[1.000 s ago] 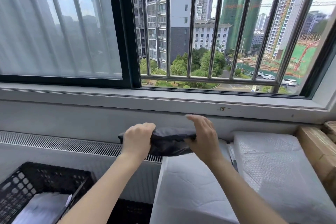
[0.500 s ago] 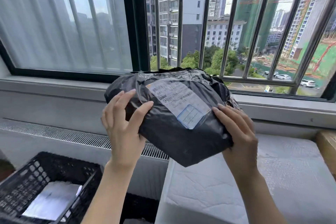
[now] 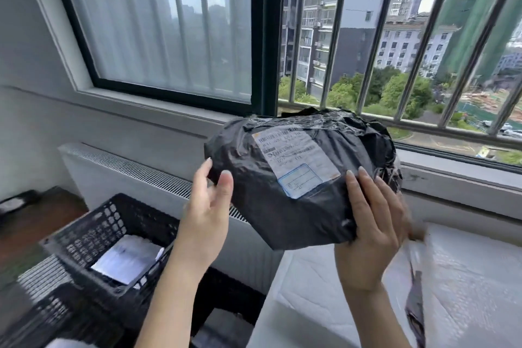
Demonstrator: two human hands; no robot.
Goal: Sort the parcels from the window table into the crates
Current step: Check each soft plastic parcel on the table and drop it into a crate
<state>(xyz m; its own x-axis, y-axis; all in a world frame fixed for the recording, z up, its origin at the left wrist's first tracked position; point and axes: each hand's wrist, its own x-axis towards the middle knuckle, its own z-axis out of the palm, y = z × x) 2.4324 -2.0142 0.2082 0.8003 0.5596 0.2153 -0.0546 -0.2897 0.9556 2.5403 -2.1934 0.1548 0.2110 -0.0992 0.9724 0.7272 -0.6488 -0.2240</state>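
Now the black parcel is hanging in the air in front of the window, label side facing the camera, well clear of the table below and to the right. The right hand is doing the real work, wrapping around the lower right corner with fingers curling over the front face and pinching the plastic. The left hand is looking looser: fingers fairly straight, thumb and fingertips just touching the left edge, steadying more than gripping.

This one is a soft poly mailer, crinkled and taped across the top, and it is bulging as if the contents are pliable. My guess is it is light, since a grasp on one corner is carrying it. The film looks slick, though, so the bag could be sliding within a loose pinch; taking hold along the two side edges, where the plastic is bunching, seems the safer bet. Nothing about it suggests fragility.

Down to the left, a black crate is waiting with a white parcel lying inside it. A second dark crate is showing at the bottom edge, but it is too blurred to read. The white shipping label is facing up, presumably for reading before choosing a crate.
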